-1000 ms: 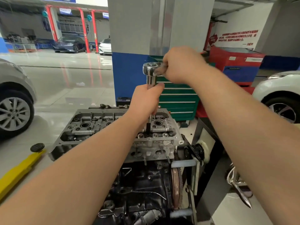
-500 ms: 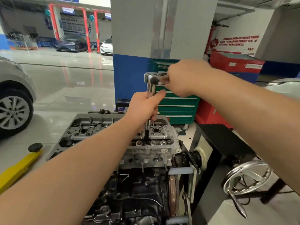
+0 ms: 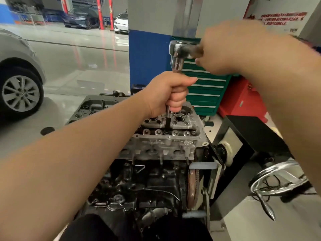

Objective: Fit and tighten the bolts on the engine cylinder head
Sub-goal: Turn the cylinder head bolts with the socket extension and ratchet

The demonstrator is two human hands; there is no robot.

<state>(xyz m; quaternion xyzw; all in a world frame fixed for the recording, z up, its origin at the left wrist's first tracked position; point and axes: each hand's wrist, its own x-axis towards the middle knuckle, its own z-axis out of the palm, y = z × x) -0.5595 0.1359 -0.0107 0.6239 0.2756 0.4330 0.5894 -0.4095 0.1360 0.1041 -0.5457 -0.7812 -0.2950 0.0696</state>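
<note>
The left hand [image 3: 166,92] is wrapped around the upright extension [image 3: 168,113], fingers clamped on the shaft just above the cylinder head [image 3: 166,141], which sits on top of the engine block [image 3: 152,185] on its stand. The right hand [image 3: 231,49] is closed on the ratchet [image 3: 180,49] handle, level with the top of the extension; it is blurred, so the exact finger placement cannot be told. The dark socket [image 3: 168,125] drops into a bolt well near the right end of the head, and the bolt itself is hidden down there. Judging from this, the main risk is side load: if the right hand pulls the handle while the left lets the extension lean, the socket could ride off the bolt and round its head (or chew the well's edge). A slip would also throw the knuckles into the green tool cabinet [image 3: 206,91] behind. Uneven tightening across bolts could warp the head.
</note>
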